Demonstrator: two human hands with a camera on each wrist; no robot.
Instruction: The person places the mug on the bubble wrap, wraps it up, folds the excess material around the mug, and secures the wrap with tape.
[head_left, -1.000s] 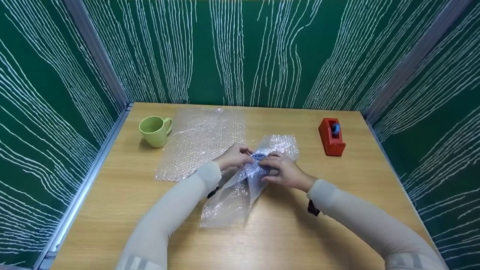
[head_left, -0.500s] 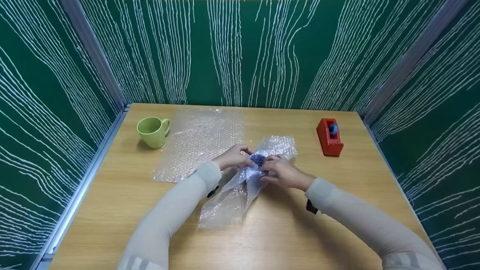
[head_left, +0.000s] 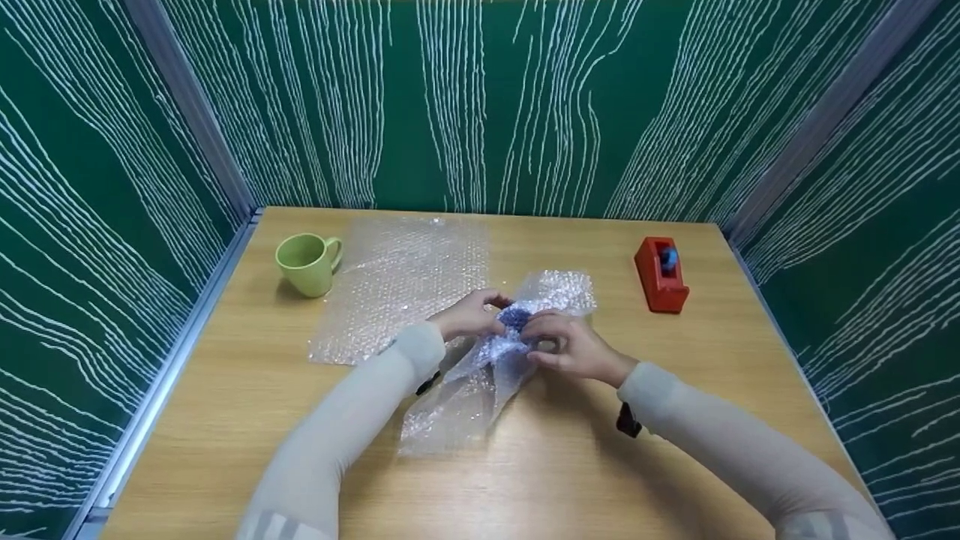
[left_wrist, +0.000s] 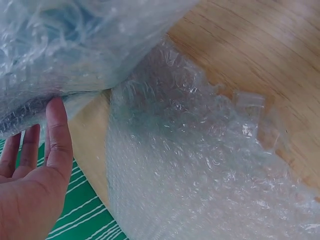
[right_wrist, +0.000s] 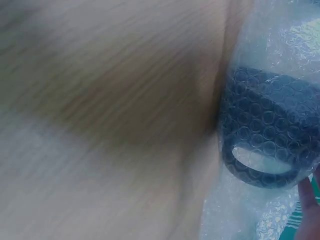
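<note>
A dark blue mug (right_wrist: 270, 120) lies inside clear bubble wrap (head_left: 450, 416) at mid-table; its handle shows through the film in the right wrist view. My left hand (head_left: 471, 313) holds the bundle from its left side. One fingertip presses against the wrapping in the left wrist view, where the thumb is hidden. On the other side, my right hand (head_left: 571, 345) has curved fingers on the wrapping, with the thumb lower down and a gap inside the curve. Only part of that hand appears in the right wrist view. Loose ends of wrap stick out behind and in front.
A green mug (head_left: 304, 266) stands at the back left, beside a second, flat sheet of bubble wrap (head_left: 409, 277). A red tape dispenser (head_left: 661, 276) with a blue core is at the back right. Green panels with white lines surround the wooden table (head_left: 637, 480).
My right fingers have shifted on the wrapping and uncovered more of the blue mug's end. The left hand stays in nearly the same place, and the bundle has hardly moved.
</note>
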